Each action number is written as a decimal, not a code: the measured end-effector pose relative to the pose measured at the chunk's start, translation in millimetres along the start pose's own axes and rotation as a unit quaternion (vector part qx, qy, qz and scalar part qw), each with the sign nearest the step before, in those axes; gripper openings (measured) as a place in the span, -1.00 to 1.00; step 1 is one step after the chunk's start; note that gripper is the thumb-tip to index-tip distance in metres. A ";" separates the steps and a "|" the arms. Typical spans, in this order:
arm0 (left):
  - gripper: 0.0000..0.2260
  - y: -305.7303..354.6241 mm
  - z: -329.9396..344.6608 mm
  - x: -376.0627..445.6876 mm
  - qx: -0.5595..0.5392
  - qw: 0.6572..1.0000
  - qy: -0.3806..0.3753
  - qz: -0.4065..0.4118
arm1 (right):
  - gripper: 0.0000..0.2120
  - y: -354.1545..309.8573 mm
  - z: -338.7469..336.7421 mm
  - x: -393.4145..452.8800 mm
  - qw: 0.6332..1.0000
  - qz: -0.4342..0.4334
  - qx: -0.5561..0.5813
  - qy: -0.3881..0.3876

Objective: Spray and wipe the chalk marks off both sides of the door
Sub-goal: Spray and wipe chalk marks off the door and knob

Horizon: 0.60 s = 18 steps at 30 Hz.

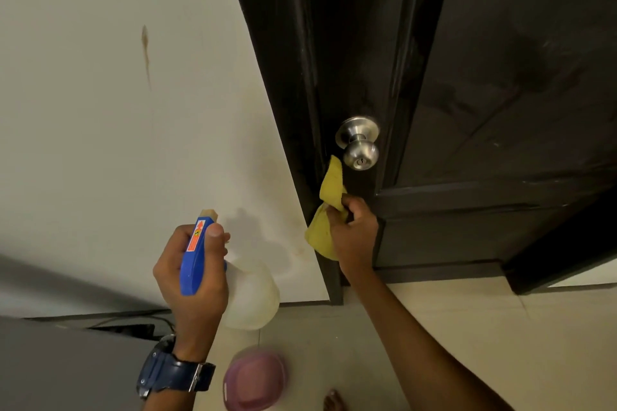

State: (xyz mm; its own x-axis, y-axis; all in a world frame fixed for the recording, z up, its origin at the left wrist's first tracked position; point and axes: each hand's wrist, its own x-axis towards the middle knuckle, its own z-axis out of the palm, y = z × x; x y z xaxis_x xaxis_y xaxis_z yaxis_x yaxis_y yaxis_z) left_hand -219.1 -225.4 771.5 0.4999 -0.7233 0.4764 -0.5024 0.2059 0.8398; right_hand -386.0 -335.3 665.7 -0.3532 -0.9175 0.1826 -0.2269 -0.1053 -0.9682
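Note:
A dark, glossy door (500, 77) fills the upper right, with a silver round knob (360, 143) near its left edge. Faint pale smears show on its panels. My right hand (354, 230) grips a yellow cloth (329, 207) just below the knob, beside the door's edge. My left hand (193, 277) holds a spray bottle (247, 294) with a blue trigger head and a translucent white body, its nozzle aimed up toward the wall left of the door.
A white wall (133, 110) with a brown streak lies left of the door. A pink lidded container (255, 380) sits on the pale tiled floor (434, 327), near a bare foot (334, 400). A dark cable runs along the wall's base at lower left.

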 end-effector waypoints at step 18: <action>-0.51 -14.0 9.8 -7.5 0.030 0.997 -0.068 -0.001 | -0.89 88.6 13.5 -25.6 0.996 0.008 -0.079 -0.028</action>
State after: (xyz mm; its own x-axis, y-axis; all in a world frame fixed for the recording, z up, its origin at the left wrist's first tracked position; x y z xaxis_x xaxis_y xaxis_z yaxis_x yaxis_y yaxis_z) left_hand -222.7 -229.3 753.6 0.4022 -0.8079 0.4307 -0.5452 0.1666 0.8216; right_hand -384.8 -326.4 573.0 -0.3071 -0.9393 0.1529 -0.3634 -0.0328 -0.9310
